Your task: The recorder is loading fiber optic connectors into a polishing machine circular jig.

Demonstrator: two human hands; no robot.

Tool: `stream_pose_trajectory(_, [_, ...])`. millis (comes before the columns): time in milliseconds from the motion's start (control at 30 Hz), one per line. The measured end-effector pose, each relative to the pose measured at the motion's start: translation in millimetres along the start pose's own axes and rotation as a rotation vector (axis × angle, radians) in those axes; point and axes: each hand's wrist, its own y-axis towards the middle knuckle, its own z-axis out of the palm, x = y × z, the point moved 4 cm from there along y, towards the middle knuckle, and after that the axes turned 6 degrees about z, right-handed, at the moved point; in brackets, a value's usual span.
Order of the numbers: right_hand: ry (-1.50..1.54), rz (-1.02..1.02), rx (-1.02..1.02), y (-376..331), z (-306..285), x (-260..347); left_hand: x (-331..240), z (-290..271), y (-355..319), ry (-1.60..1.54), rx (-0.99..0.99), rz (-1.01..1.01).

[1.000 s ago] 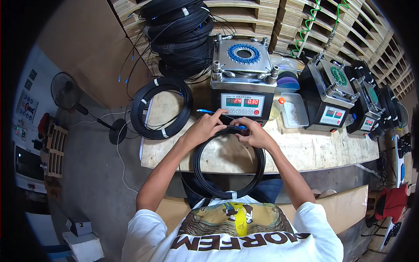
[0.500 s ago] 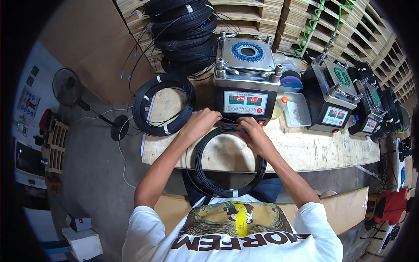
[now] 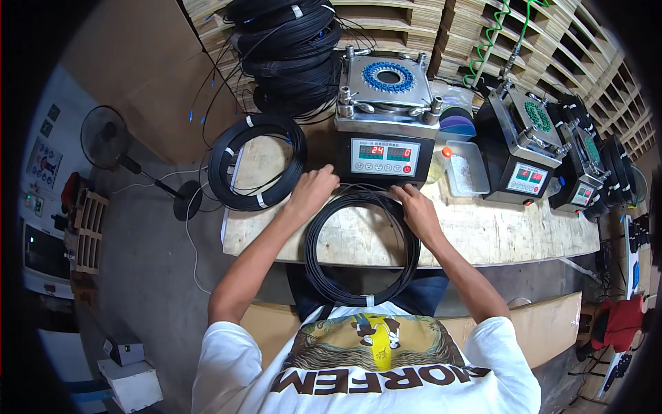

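Observation:
A coil of thin black cable [image 3: 312, 241] rests partly on the table's front edge, its near side over my lap. A band of pale tape [image 3: 370, 301] binds its near side. At the coil's far left, my left hand [image 3: 314, 193] is closed, fingertips pinching a loose black strand. My right hand [image 3: 418, 208] lies at the far right of the coil, closed on the cable there. The strand runs between both hands, just in front of a polishing machine [image 3: 386, 123] with a lit panel and a ring of blue connectors on top.
A second black coil [image 3: 222, 169] lies left of the machine, before a tall stack of coils [image 3: 286, 62]. To the right are a clear plastic tub [image 3: 469, 185], another machine [image 3: 527, 148] with green connectors and further machines. A standing fan [image 3: 107, 134] is at left.
My hands have moved slightly apart, the right one shifting right. The loose loop at the coil's left side has drawn in against the coil.

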Motion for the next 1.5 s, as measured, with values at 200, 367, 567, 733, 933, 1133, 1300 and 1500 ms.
stream_pose_trajectory(200, [0.003,0.058,-0.067,-4,30,-12,24,51,-26,-0.363,-0.085,-0.134])
stream_pose_trajectory(367, [0.236,0.155,0.012,4,39,-13,24,56,-13,-0.502,0.123,-0.266])
stream_pose_trajectory(567, [0.245,0.352,0.145,3,37,10,17,55,-10,-0.918,0.425,-0.298])
stream_pose_trajectory(733, [-0.247,0.222,-0.064,-5,75,5,1,89,-25,-0.166,0.046,-0.266])
stream_pose_trajectory(933, [-0.148,0.198,0.016,0,71,0,-5,64,-35,-0.170,0.088,-0.188])
stream_pose_trajectory(1133, [0.042,0.075,0.011,-8,55,-1,-13,35,-28,-0.264,0.218,-0.257])
stream_pose_trajectory(1300, [0.034,0.172,0.159,-13,41,29,12,53,-36,-0.430,0.228,-0.214])
stream_pose_trajectory(1500, [0.065,0.048,-0.184,-27,37,27,-8,40,-40,-0.732,0.252,-0.300])
